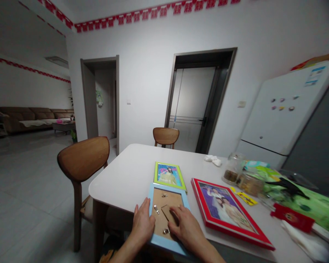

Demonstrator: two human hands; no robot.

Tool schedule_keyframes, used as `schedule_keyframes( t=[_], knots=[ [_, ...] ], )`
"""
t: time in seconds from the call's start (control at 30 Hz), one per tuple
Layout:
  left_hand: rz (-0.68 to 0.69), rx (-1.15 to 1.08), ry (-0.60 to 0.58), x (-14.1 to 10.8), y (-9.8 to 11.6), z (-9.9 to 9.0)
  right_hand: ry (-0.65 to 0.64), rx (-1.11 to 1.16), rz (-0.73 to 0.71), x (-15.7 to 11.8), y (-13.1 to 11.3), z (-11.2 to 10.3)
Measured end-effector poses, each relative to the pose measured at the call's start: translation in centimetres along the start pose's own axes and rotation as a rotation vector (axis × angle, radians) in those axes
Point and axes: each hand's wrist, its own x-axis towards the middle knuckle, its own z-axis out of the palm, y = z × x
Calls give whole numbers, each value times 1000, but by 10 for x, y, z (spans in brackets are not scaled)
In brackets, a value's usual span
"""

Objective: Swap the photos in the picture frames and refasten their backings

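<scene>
A light blue picture frame (164, 241) lies face down at the near table edge, its brown backing board (160, 197) showing. Metal clips sit on the board, among them a left clip (156, 209) and a near clip (165, 231). My left hand (143, 222) grips the frame's left side, thumb at the border. Over the board's right part is my right hand (185, 224), fingers bent and thumb apart, touching near the right clip and partly covering a brown stand flap (166, 212). A green picture frame (168, 175) lies face up just beyond the blue one.
To the right lies a red picture frame (226, 210) with a photo. Glass jars (233, 170), a yellow card (246, 198), a red packet (292, 218) and green packaging (315, 206) crowd the table's right side. A wooden chair (84, 159) stands left; another chair (166, 136) stands beyond the table.
</scene>
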Motion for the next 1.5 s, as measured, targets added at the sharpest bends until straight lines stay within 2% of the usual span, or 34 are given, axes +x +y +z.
schedule_keyframes(
  t=[0.17, 0.3, 0.4, 0.5, 0.6, 0.73, 0.83, 0.93, 1.0, 1.1, 1.2, 1.27, 1.37, 1.43, 1.5],
  knots=[
    [-26, -130, 14, 4, 1, -1, 26, 49, 19, 9, -2, -12],
    [-7, -526, 132, 12, 5, -8, 72, 60, -30, 15, -22, -26],
    [-16, -674, 148, 19, -2, -18, 82, 121, -70, 17, -36, -31],
    [-67, -702, 140, 24, -23, -33, 85, 150, -53, 14, -28, -31],
    [-124, -700, 125, 25, -53, -53, 62, 32, 72, 4, 0, -26],
    [-207, -602, 98, 26, -89, -74, -50, -105, 246, -14, 36, -16],
    [-257, -453, 134, 30, -103, -85, -84, -78, 313, -20, 46, -9],
    [-271, -279, 203, 35, -106, -94, -2, 67, 334, -18, 47, -7],
    [-242, -185, 256, 35, -100, -97, 10, 282, 400, -17, 43, -10],
    [-144, -113, 294, 25, -76, -89, -82, 846, 568, -18, 30, -21],
    [22, -130, 231, 3, -32, -65, -153, 1354, 690, -19, 10, -36],
    [250, -230, 143, -14, 3, -45, -126, 1552, 675, -18, -3, -44],
    [471, -286, 50, -32, 48, -23, -24, 1672, 569, -15, -21, -52],
    [523, -284, 106, -35, 66, -18, -25, 1634, 527, -14, -27, -54],
    [557, -259, 202, -32, 72, -21, -66, 1538, 513, -12, -27, -54]
  ],
)
